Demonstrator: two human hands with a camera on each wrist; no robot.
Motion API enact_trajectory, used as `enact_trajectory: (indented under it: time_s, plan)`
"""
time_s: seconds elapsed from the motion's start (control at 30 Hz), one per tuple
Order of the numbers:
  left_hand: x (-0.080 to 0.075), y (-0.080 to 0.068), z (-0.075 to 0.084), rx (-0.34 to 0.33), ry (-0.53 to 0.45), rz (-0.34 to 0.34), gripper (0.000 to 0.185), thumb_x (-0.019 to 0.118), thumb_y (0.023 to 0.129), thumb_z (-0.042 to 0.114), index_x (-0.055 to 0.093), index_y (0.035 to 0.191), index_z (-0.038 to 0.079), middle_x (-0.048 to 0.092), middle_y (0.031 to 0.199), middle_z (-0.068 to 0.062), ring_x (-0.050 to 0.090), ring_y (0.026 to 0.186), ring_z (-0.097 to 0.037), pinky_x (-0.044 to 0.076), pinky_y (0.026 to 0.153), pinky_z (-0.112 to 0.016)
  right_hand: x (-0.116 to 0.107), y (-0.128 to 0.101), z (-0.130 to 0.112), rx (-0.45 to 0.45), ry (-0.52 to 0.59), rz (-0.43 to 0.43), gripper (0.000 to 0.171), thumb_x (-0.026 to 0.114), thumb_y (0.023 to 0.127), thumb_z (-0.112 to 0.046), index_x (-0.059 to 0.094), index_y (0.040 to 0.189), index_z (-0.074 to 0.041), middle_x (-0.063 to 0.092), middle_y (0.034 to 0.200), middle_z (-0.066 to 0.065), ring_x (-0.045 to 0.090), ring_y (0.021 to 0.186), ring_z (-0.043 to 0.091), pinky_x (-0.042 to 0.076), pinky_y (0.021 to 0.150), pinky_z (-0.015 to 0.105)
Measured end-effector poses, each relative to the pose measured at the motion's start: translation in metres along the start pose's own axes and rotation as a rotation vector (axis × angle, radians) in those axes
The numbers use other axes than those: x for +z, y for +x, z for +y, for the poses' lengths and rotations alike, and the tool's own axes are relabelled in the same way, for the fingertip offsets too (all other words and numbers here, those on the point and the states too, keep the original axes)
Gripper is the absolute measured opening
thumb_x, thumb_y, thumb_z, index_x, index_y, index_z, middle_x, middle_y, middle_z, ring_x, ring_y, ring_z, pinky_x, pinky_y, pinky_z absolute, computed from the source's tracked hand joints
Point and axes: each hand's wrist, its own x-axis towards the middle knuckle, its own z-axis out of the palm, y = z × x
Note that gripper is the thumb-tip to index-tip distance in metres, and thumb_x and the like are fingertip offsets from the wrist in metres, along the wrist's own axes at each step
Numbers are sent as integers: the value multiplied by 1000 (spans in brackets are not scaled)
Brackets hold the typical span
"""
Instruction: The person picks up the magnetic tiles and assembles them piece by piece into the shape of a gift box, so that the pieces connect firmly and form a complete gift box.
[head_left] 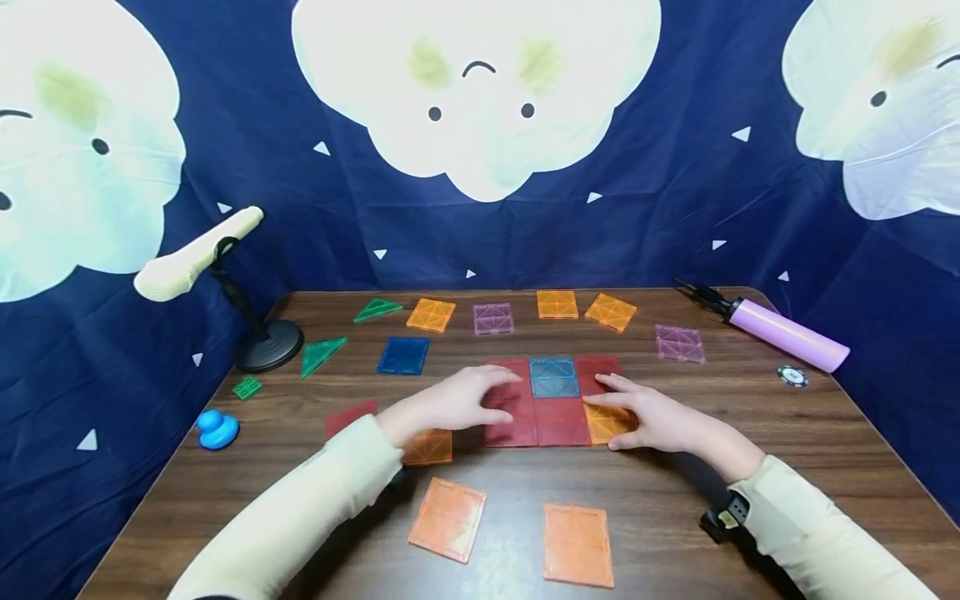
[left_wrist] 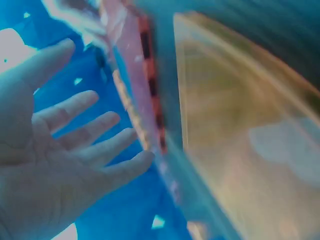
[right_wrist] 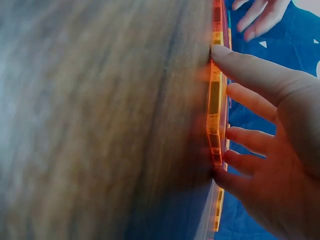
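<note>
A flat block of square translucent tiles lies on the table, two rows by three columns. Its back row has a blue tile (head_left: 554, 378) between two red ones; its front row has a red tile (head_left: 561, 421) in the middle and an orange tile (head_left: 606, 422) at the right end. My right hand (head_left: 654, 419) touches the orange tile, thumb at the near edge and fingers spread over its far side. Over the left end of the block, by the red tiles (head_left: 517, 432), hovers my left hand (head_left: 459, 402), fingers apart and holding nothing.
Two orange tiles (head_left: 447, 519) (head_left: 577, 544) lie nearest me. Loose tiles, including a dark blue one (head_left: 403, 356) and green triangles (head_left: 323, 356), lie further back. A black stand (head_left: 268, 345) and blue duck (head_left: 217, 429) are left; a purple pump (head_left: 789, 334) and chip (head_left: 792, 376) are right.
</note>
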Motion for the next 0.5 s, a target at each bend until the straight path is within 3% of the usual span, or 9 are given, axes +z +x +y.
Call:
enact_trajectory:
  time_s: [0.13, 0.3, 0.4, 0.5]
  plan:
    - [-6, -42, -11, -69, 43, 98, 42, 77, 93, 22, 66, 129, 2, 64, 127, -13, 62, 115, -30, 51, 98, -48, 0, 2, 0, 14, 0, -21, 66, 83, 87, -29, 59, 145, -8, 35, 157, 28, 32, 142, 52, 34, 107, 67]
    - [2, -90, -21, -179, 142, 52, 51, 85, 85, 29, 71, 125, 0, 65, 130, -18, 62, 117, -37, 52, 96, -53, 4, 9, 0, 21, 11, -43, 66, 82, 87, -31, 58, 145, -10, 35, 158, 27, 34, 141, 52, 35, 107, 66]
    - [7, -100, -23, -186, 178, 39, 61, 86, 83, 29, 67, 133, -1, 60, 138, -22, 57, 125, -42, 50, 98, -55, 4, 8, 1, 30, 14, -47, 67, 83, 87, -30, 58, 146, -10, 35, 158, 27, 35, 141, 51, 36, 107, 65]
    - [10, -92, -23, -137, 183, 54, 60, 85, 84, 20, 64, 136, -2, 57, 141, -24, 55, 127, -43, 48, 100, -55, 0, 4, 3, 43, 10, -38, 66, 84, 86, -29, 59, 145, -9, 36, 157, 28, 36, 140, 52, 37, 107, 64]
